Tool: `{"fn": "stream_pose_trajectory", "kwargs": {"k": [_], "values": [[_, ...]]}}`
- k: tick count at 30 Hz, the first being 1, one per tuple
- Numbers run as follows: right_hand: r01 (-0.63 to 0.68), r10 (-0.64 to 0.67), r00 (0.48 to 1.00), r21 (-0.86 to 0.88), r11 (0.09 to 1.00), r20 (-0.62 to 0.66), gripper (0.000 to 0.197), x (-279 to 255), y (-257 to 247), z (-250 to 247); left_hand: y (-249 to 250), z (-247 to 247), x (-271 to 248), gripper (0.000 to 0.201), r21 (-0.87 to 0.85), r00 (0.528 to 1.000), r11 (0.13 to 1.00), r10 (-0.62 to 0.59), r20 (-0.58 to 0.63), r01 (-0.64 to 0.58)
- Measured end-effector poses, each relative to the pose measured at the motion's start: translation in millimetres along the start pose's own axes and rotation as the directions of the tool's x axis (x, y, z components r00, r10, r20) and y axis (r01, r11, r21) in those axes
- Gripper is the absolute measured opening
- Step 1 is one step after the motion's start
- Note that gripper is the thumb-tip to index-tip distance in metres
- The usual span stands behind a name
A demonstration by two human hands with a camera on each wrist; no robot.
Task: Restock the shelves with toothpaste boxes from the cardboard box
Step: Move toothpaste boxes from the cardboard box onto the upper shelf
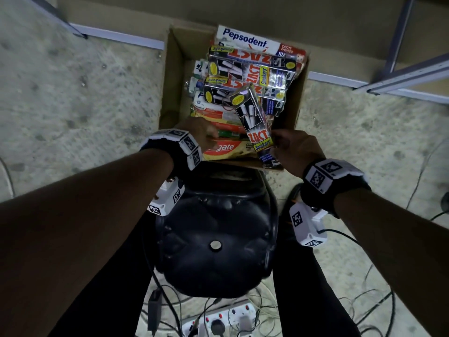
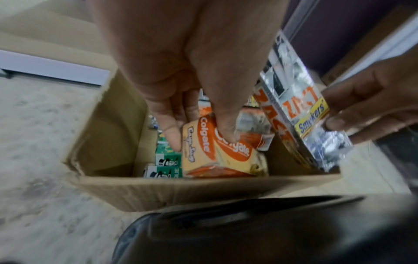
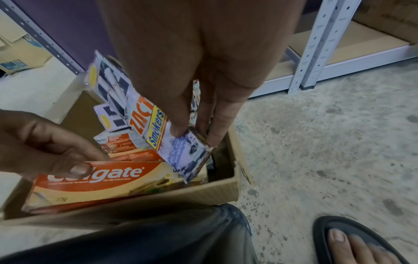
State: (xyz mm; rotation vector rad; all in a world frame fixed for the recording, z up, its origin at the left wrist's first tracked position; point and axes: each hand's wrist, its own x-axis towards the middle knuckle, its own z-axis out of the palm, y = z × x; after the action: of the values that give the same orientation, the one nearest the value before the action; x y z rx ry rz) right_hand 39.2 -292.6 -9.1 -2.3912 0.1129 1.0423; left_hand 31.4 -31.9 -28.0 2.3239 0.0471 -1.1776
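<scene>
An open cardboard box (image 1: 170,76) (image 2: 158,189) (image 3: 203,194) on the floor holds several toothpaste boxes. My left hand (image 1: 196,135) (image 2: 192,125) reaches into its near end and grips an orange Colgate box (image 1: 226,150) (image 2: 224,157) (image 3: 101,180) between thumb and fingers. My right hand (image 1: 289,147) (image 3: 194,132) pinches the near end of a black and silver Zact Smokers box (image 1: 252,120) (image 2: 300,110) (image 3: 153,121), tilted up out of the pile. More Zact boxes (image 1: 250,66) and a white Pepsodent box (image 1: 247,41) lie further back.
A black padded stool seat (image 1: 216,229) sits right below the box, between my legs. Grey metal shelf uprights and rails (image 1: 398,76) (image 3: 316,53) stand at the right and behind. Cables and a power strip (image 1: 218,322) lie near my feet. A sandalled foot (image 3: 353,243) rests on bare concrete.
</scene>
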Motion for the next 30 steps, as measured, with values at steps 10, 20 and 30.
{"fn": "stream_pose_trajectory", "kwargs": {"k": [10, 20, 30], "values": [[-0.192, 0.186, 0.980, 0.107, 0.976, 0.067, 0.036, -32, -26, -22, -7, -23, -57, 0.032, -0.148, 0.981, 0.976, -0.175, -0.086, 0.161], [-0.319, 0.265, 0.942, 0.298, 0.900, 0.206, 0.028, -34, -12, -4, -8, -4, -80, 0.050, -0.669, 0.943, 0.669, -0.290, 0.166, 0.323], [-0.372, 0.301, 0.923, 0.361, 0.855, 0.240, 0.020, -20, -6, 27, -26, 16, -66, 0.050, -0.705, 0.948, 0.656, -0.308, 0.078, 0.271]]}}
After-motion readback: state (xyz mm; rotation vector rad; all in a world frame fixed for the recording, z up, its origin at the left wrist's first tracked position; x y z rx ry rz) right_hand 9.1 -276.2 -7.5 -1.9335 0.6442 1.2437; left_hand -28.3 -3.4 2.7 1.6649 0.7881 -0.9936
